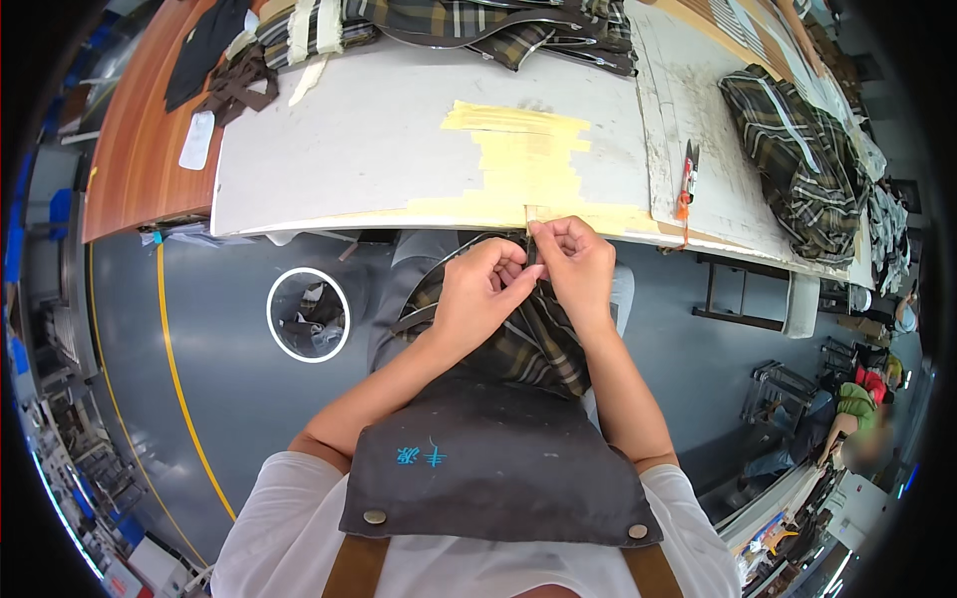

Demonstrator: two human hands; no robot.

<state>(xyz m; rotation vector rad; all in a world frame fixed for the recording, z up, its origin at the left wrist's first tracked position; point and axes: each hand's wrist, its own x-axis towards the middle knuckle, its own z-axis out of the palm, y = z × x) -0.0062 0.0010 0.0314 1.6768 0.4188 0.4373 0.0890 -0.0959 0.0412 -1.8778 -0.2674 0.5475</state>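
At the near edge of the table, a plaid garment (pixel 553 349) in brown, black and tan hangs over my lap, with a narrow dark strip (pixel 530 249) running up from it. My left hand (pixel 480 289) has its fingers curled and pinched at this strip. Opposite it, my right hand (pixel 576 261) pinches the strip's upper end between thumb and forefinger. A small pale piece (pixel 531 212) shows just above the right fingertips, against the table edge. What exactly lies between the fingertips is partly hidden.
Yellow tape (pixel 523 159) covers part of the white tabletop (pixel 349 149). Orange-handled scissors (pixel 688 179) lie at right, beside a bundle of plaid garments (pixel 797 164). More plaid pieces (pixel 449 25) are piled at the far edge. A white-rimmed bin (pixel 346 314) holding scraps stands on the floor at left.
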